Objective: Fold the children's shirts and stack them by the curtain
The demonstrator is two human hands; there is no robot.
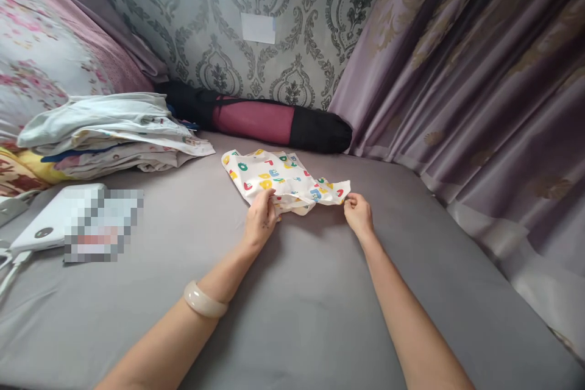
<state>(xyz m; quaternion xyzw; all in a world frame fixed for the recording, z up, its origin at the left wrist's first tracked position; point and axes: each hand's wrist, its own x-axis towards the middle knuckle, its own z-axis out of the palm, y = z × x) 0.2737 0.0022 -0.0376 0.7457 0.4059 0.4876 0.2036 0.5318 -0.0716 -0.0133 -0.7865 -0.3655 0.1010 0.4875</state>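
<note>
A small white garment printed with coloured letters lies partly spread on the grey sheet; it looks like a child's shirt. My left hand is closed on its near edge, with the fingertips partly hidden by the cloth. At the right, my right hand pinches the corner of a narrow part that sticks out like a sleeve. The near edge of the cloth is lifted a little between my hands, and its far part rests flat. A pale bangle circles my left wrist.
A pile of folded clothes sits at the left. Nearer are a white power bank with a cable and a blurred flat item. A black and maroon long bag lies along the wall; purple curtains hang right.
</note>
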